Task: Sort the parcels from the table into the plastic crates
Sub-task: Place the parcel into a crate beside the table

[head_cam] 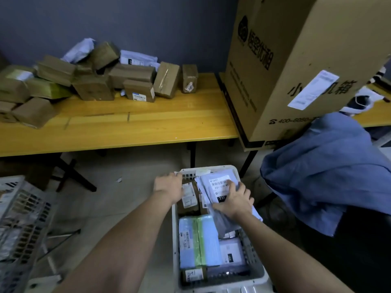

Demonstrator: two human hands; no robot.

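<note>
A person is bending over a white plastic crate (213, 284) standing on the floor in front of the yellow table (131, 127). The right hand (233, 200) is lying on a grey poly mailer (218, 185) at the far right end of the crate, fingers spread across its printed label with the thumb curled under the near edge, so that the hand is gripping the bag. The left hand (168, 188) is sitting at the crate's far left rim; its fingertips are hidden past the rim and behind the knuckles, so whether they are curling round anything cannot be told. Inside the crate, a brown box with a white label (188, 195) is lying just beside the left hand, and a pale blue parcel banded with green tape (198, 240) is filling the middle. A heap of brown cardboard parcels (88, 81) and grey bags is waiting on the table's far left, against the wall. A tall printed carton (296, 60) is standing at the right, and a second white crate (19, 218) is resting on the floor at the left.
</note>
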